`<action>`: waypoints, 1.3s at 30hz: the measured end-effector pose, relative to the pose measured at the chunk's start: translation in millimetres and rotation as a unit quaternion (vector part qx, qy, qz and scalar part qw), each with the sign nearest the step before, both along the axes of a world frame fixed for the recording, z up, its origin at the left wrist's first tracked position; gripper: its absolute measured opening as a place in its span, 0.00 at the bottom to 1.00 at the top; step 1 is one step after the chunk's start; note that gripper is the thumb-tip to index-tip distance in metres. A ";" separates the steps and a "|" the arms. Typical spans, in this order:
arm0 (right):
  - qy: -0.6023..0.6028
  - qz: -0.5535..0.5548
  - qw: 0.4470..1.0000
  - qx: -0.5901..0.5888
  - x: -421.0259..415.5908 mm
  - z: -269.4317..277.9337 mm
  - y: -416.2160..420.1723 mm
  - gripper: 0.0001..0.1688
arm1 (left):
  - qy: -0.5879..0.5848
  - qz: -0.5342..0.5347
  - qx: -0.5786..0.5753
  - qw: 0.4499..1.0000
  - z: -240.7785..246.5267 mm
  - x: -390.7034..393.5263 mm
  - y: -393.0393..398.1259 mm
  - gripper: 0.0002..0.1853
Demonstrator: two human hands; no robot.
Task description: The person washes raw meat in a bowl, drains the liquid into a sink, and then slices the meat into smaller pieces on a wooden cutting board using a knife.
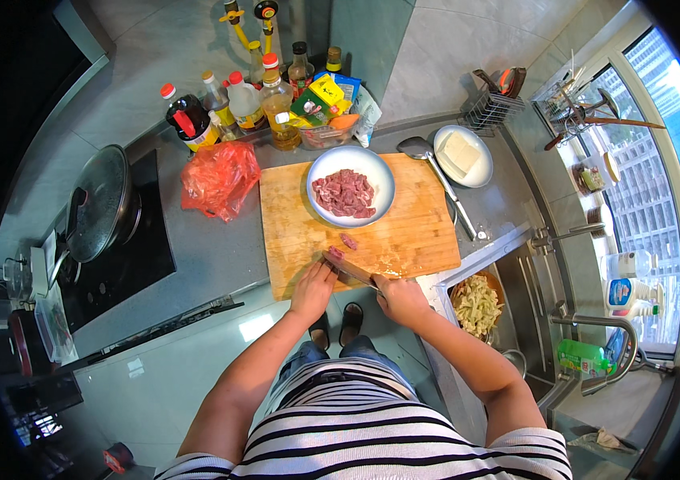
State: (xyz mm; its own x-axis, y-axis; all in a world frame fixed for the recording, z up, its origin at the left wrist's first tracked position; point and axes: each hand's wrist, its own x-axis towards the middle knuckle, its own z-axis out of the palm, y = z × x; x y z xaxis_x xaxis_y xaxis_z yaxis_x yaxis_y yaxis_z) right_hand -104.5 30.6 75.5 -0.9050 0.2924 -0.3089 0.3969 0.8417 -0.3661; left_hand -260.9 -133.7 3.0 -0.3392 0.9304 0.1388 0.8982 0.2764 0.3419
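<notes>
My right hand (403, 301) grips a kitchen knife (353, 271), its blade pointing up and left over the front of a wooden cutting board (424, 231). Close beside the blade, my left hand (313, 291) reaches onto the board with its fingers together; whether it pinches anything is hidden. A small piece of raw meat (335, 252) lies at the blade's tip, and another meat slice (349, 241) rests just behind it. At the back of the board stands a blue-rimmed white bowl (384, 198) holding a heap of cut raw meat (344, 193).
A metal spatula (451, 195) leans across the board's right edge near a plate of tofu (461, 155). Left are a red plastic bag (220, 180), several seasoning bottles (250, 105) and a lidded pan (99, 204) on the cooktop. Chopped vegetables (476, 305) sit in the sink (523, 288).
</notes>
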 end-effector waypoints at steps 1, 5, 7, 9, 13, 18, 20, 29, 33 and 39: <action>0.000 0.005 1.000 0.006 -0.1 -0.1 -0.1 0.17 | 0.005 0.009 0.012 1.000 0.0 0.2 -0.4 0.15; -0.014 0.012 1.000 0.007 -3.8 -2.0 -0.1 0.15 | -0.025 0.011 -0.026 0.999 -1.3 -2.5 -0.8 0.15; -0.031 0.010 0.999 0.015 -10.3 -4.4 -2.7 0.14 | -0.025 0.008 -0.039 0.999 -1.4 -2.3 1.1 0.15; -0.021 -0.007 1.000 -0.004 -22.5 -19.0 -4.4 0.13 | -0.021 0.009 -0.028 0.999 -4.0 -2.8 1.7 0.15; -0.022 -0.018 1.000 -0.005 -39.0 -28.2 -6.9 0.13 | -0.027 0.017 -0.035 0.999 -1.9 -0.1 3.3 0.13; -0.030 -0.025 0.999 -0.034 -14.1 -15.6 1.2 0.16 | 0.009 0.012 -0.007 1.000 -9.3 -0.2 0.3 0.13; -0.013 -0.046 0.998 -0.038 -18.4 -18.6 -1.0 0.16 | 0.016 0.004 0.005 1.000 -9.7 -0.1 0.4 0.15; 0.064 -0.067 0.993 -0.072 0.0 -8.3 -6.0 0.21 | 0.018 -0.028 0.056 0.998 -8.8 -4.6 -20.5 0.19; 0.021 0.012 1.000 -0.016 6.8 -2.3 -5.5 0.22 | 0.009 -0.027 0.012 1.000 -7.7 -3.4 -20.7 0.18; -0.041 0.015 0.999 -0.001 -3.2 3.6 -8.6 0.19 | 0.008 -0.018 0.017 1.000 -14.3 -3.3 -15.5 0.17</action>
